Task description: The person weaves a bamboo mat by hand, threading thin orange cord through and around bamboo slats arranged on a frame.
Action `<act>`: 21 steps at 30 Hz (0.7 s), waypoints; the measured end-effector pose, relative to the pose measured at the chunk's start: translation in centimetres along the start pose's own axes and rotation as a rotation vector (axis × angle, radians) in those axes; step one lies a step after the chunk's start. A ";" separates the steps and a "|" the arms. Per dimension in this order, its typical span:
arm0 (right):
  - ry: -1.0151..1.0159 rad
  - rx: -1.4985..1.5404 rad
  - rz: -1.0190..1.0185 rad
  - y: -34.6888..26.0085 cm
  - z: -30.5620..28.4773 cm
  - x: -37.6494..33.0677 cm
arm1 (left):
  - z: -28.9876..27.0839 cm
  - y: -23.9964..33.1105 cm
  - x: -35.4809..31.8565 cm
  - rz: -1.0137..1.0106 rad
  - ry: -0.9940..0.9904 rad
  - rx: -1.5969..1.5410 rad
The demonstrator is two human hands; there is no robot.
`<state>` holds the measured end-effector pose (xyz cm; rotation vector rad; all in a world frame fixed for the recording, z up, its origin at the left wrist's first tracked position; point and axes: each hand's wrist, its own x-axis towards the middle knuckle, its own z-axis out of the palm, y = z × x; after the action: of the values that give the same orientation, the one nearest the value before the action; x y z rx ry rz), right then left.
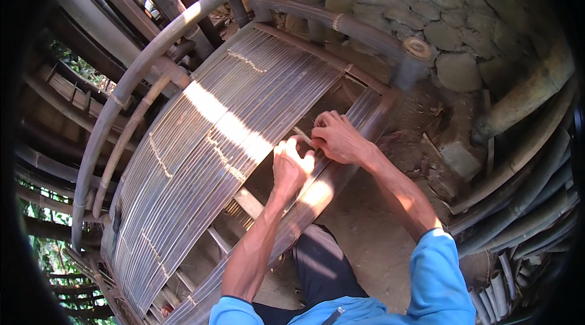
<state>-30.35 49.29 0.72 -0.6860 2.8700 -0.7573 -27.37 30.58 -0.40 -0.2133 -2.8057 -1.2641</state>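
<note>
Left hand point(292, 165) sits just right of slatted panel point(194, 153).

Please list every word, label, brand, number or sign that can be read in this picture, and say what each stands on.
There are none: no readable text shows on the slatted bamboo seat, the stone wall, the blue sleeves or the dark trousers.

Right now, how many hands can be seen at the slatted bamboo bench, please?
2. The left hand is near the edge of the bound slats; the right hand is close beside it, slightly higher in the view. No other hand shows.
</note>
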 end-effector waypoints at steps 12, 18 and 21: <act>0.174 0.548 -0.477 -8.6 -7.6 -12.9 | -10.3 5.9 -9.1 0.555 -0.186 0.045; -0.119 0.640 -0.351 -9.1 -8.7 -18.0 | -18.9 3.0 -16.0 0.342 0.059 0.237; -0.202 0.577 -0.379 -9.9 -7.0 -18.7 | -20.3 3.1 -18.5 0.491 0.058 0.387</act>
<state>-11.07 53.08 11.28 -1.1356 2.1897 -1.3889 -8.68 15.56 13.35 -0.7641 -2.6356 -0.6031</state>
